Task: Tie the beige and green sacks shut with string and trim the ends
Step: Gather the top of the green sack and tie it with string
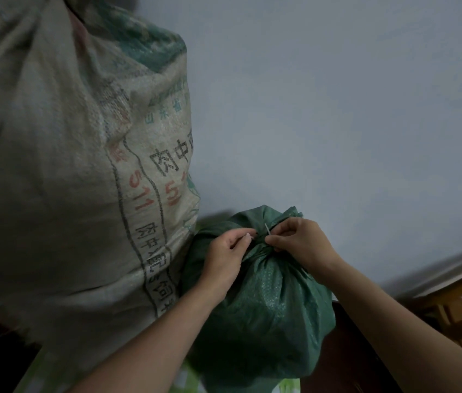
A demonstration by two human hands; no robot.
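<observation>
A small green woven sack (263,307) stands at the lower middle, its neck gathered into a bunch at the top. A thin pale string (267,228) runs around that neck. My left hand (225,256) pinches one string end on the left side of the neck. On the right side my right hand (299,241) pinches the other end, which sticks up a little. A tall beige woven sack (62,154) with printed red and black characters fills the left and leans against the green one.
A pale blue-grey wall (337,109) rises behind the sacks. A wooden frame piece (456,296) sits at the right edge. Dark surface lies below the green sack at the bottom right.
</observation>
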